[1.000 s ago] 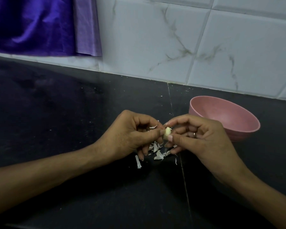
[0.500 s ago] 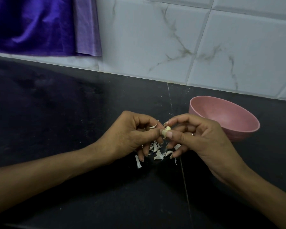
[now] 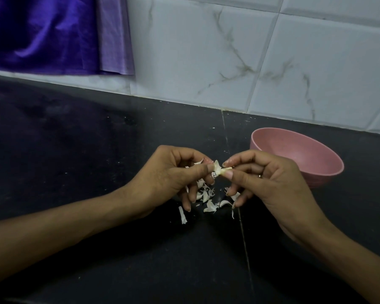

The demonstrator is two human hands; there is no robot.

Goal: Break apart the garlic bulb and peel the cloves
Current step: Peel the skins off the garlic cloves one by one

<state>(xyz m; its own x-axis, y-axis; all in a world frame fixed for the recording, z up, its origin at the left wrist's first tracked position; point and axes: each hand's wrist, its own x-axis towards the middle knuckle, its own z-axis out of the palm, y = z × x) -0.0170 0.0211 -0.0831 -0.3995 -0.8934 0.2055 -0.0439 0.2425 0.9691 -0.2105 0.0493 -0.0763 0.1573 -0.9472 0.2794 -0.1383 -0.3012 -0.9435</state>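
I see skin (image 3: 216,166) now lifting off the clove (image 3: 225,170); my left hand (image 3: 171,178) pinches skin, right hand (image 3: 266,183) pinches clove: peeling progresses.

No legible text, label, brand, number or sign appears on any surface in the head view; all visible surfaces are unmarked.

A small pale-yellow garlic clove (image 3: 223,170), a flap of papery white skin (image 3: 216,167) curling off its left end, sits raised above scattered white peel scraps (image 3: 208,199) on the dark counter.
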